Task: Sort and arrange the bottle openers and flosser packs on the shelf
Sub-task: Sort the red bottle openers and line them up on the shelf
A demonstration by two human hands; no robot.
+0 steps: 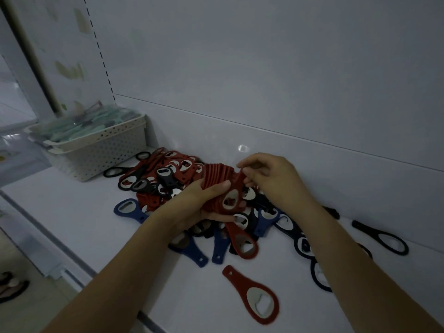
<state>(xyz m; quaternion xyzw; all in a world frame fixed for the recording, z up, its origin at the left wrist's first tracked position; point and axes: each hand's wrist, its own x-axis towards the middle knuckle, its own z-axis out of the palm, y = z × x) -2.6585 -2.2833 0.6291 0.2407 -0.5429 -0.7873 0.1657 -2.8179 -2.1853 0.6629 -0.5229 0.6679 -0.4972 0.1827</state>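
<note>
Gripping a fanned stack of red bottle openers point(216, 186) in the left hand point(197, 203), pinching one more red opener point(236, 188) onto it with right hand point(274, 181) fingertips. Leaving blue, black, red openers point(249, 239) scattered on shelf point(72, 212); flosser packs point(89, 123) sitting in basket point(101, 150).

I see matt red plastic on the stack of bottle openers point(217, 188) gripped in my left hand point(201, 203), with a shiny metal insert just below my right hand's point(271, 179) fingertips point(245, 181). The shelf point(72, 207) under them looks smooth, glossy white. The basket point(101, 150) is perforated, matt cream plastic.
</note>
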